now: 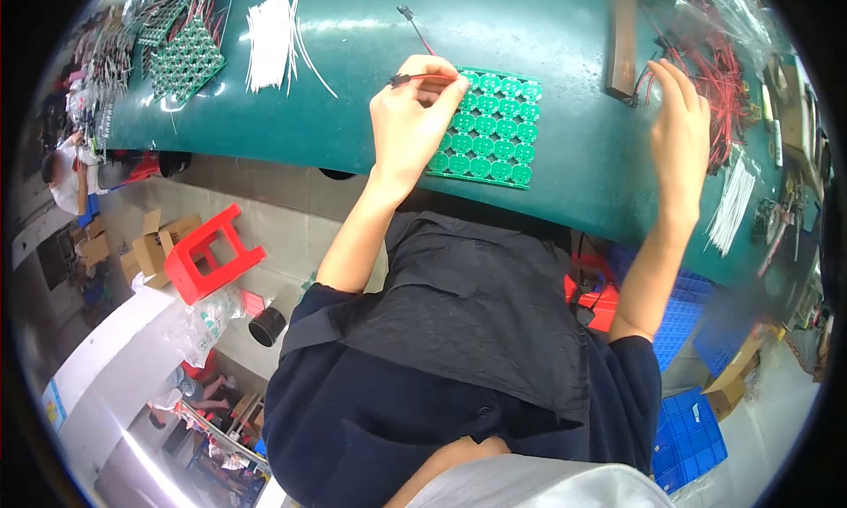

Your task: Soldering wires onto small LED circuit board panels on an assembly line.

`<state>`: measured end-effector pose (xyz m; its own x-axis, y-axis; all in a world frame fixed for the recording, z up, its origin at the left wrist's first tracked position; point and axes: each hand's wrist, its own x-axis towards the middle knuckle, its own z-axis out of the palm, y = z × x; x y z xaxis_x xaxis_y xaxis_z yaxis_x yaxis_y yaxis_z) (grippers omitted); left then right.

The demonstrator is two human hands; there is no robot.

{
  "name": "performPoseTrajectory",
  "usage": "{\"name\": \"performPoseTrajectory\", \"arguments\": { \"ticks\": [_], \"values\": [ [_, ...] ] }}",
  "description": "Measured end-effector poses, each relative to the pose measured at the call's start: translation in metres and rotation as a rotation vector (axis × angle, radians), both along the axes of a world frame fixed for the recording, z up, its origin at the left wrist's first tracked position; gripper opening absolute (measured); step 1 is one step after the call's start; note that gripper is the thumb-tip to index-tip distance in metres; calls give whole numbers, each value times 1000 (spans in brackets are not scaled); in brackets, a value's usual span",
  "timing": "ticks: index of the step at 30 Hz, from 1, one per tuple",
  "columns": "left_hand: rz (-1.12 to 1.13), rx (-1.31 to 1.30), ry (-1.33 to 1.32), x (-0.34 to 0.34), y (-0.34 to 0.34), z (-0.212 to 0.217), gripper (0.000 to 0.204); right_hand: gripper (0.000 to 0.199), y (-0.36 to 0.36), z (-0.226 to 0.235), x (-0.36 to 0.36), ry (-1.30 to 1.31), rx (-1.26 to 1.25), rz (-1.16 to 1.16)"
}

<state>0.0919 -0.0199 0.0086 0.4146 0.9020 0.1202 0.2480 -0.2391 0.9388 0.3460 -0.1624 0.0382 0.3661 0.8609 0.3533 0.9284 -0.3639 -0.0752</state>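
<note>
My left hand is closed in a pinch at the upper left edge of a green circuit board panel. It grips a red wire lead whose black connector sticks out to the left. Another lead with a black connector lies just beyond this hand, its near end hidden behind the fingers. My right hand is held over the right side of the table with curved, parted fingers. It is beside a heap of red and black wire leads, and a thin dark wire shows close to its fingertips.
A brown bar lies left of my right hand. White strips form bundles at the far left and right. Populated green boards with wires lie far left. A red stool and blue crates stand below the green table.
</note>
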Motion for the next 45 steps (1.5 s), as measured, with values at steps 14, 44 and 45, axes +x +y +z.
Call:
{"name": "performPoseTrajectory", "arguments": {
  "ticks": [14,44,45],
  "values": [
    [-7,122,65,4,1,0,10,13,2,-22,30,10,128,160],
    [-13,267,98,8,-2,-8,8,15,-97,-16,-19,453,243,-414],
    [-11,277,99,10,-2,-8,8,18,-92,-15,-19,406,282,-402]
  ]
}}
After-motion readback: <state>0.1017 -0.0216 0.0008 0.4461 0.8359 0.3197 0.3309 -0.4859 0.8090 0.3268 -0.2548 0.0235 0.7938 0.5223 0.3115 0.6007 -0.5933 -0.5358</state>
